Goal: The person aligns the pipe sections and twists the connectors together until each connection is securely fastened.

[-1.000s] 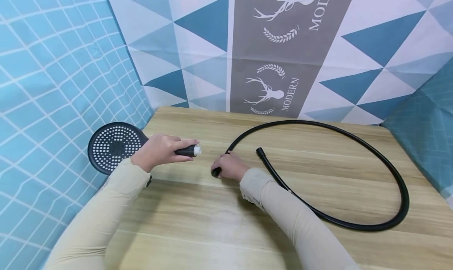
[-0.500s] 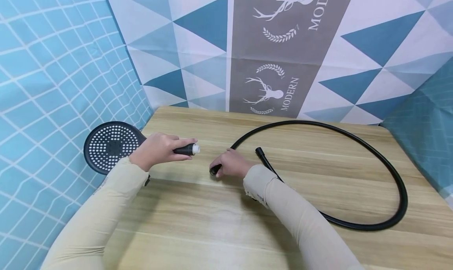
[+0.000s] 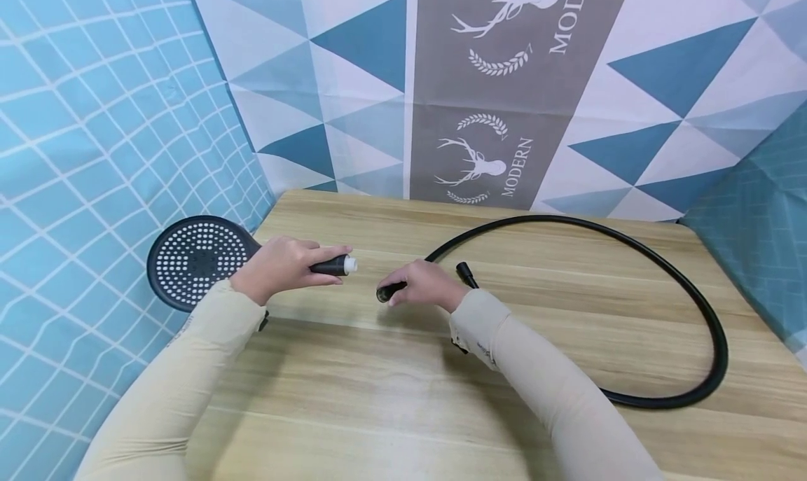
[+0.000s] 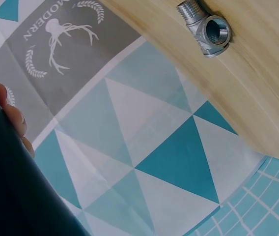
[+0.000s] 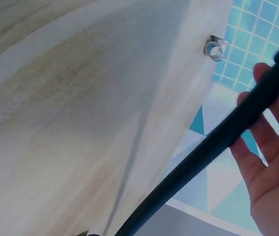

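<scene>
My left hand [image 3: 277,269] grips the handle of a black shower head [image 3: 200,262], its pale-dotted spray face turned up. The handle's white tip [image 3: 350,265] points right, towards my right hand [image 3: 429,283]. That hand holds one end [image 3: 391,292] of a black shower hose [image 3: 542,218], opening facing left, a small gap from the white tip. In the right wrist view the hose [image 5: 198,164] lies across the fingers [image 5: 250,162]. The left wrist view shows fingertips [image 4: 14,118] round a dark, out-of-focus shape [image 4: 21,187].
The hose loops over the right side of the wooden table [image 3: 353,397]; its other end [image 3: 464,274] lies behind my right wrist. A chrome threaded fitting [image 4: 201,28] sits on the table near its edge. Patterned cloth [image 3: 353,82] hangs behind, blue tiled cloth [image 3: 94,152] at left.
My right hand has lifted slightly and shifted right with the hose end, whose opening shows more towards the left. The shower head has tilted a little; the left hand has barely moved.
</scene>
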Motion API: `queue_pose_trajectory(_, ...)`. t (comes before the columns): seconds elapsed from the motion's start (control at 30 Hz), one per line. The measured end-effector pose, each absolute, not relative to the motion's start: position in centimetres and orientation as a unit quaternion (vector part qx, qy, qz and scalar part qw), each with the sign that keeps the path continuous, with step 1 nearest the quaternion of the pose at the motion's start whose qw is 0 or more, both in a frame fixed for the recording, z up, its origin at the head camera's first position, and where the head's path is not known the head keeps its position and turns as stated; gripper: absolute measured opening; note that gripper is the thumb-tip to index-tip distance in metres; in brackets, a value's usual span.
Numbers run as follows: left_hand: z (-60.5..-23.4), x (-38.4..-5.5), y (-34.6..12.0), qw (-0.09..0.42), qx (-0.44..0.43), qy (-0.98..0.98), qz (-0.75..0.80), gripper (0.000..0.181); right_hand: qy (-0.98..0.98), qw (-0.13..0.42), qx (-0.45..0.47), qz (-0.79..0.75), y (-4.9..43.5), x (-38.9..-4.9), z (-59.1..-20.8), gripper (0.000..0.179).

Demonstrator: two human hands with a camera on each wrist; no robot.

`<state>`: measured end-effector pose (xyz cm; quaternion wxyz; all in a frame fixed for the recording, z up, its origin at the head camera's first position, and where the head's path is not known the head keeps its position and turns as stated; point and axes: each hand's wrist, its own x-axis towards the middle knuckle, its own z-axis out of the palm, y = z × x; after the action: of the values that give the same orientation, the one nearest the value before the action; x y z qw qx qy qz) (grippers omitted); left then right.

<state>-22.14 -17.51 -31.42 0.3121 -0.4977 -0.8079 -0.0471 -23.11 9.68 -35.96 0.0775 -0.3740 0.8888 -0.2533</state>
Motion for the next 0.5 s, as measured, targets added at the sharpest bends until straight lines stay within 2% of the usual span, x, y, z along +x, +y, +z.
queue_pose_trajectory(0.27, -31.2, -22.0, -17.3, 0.32, -0.503, -0.801, -0.05, 0.069, 0.875, 0.053, -0.32, -0.359, 10.7, -22.5, -35.0, 0.04)
queue_pose_trajectory(0.5, -31.0, -22.3, -17.0, 0.323, -0.514, -0.792, -0.062, 0.064, 0.83, 0.013, -0.335, -0.447, 11.1, -22.4, -34.5, 0.021)
